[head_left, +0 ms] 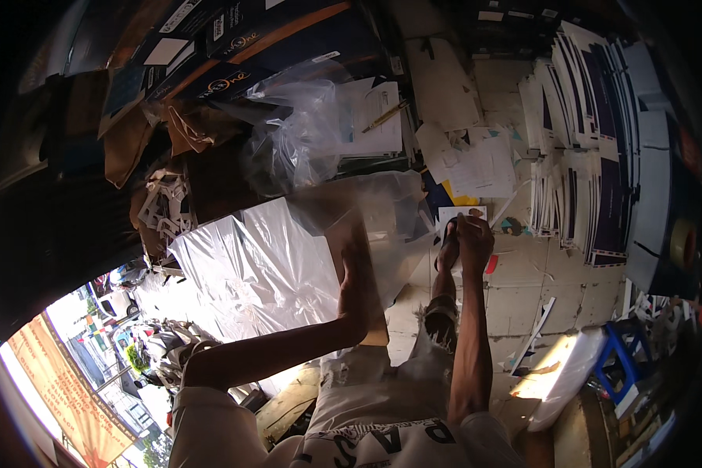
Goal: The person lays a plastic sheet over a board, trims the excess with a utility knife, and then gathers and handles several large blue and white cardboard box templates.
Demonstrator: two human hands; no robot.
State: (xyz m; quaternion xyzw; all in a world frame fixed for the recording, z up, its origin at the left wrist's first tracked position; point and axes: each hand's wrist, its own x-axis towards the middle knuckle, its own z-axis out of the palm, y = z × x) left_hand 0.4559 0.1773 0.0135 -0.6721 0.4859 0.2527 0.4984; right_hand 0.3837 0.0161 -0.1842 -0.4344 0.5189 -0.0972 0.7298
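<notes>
My left hand (356,274) lies along the brown edge of a large block covered in clear plastic film (249,269). Its fingers stretch away from me and are somewhat blurred; no grip shows. To the right, above the floor beside my foot (448,253), my right hand (476,240) is closed with its fingertips pinched together. What it pinches, if anything, is too small to make out. Just beyond those fingertips is a small white card (462,212). Loose clear film spreads between my two hands.
Crumpled clear plastic (292,129) and a paper stack (370,117) with a yellow cutter (385,115) lie at the back. Tall stacks of sheets (573,148) stand right. Paper scraps (480,164) litter the tiles. A blue stool (624,363) is at the lower right.
</notes>
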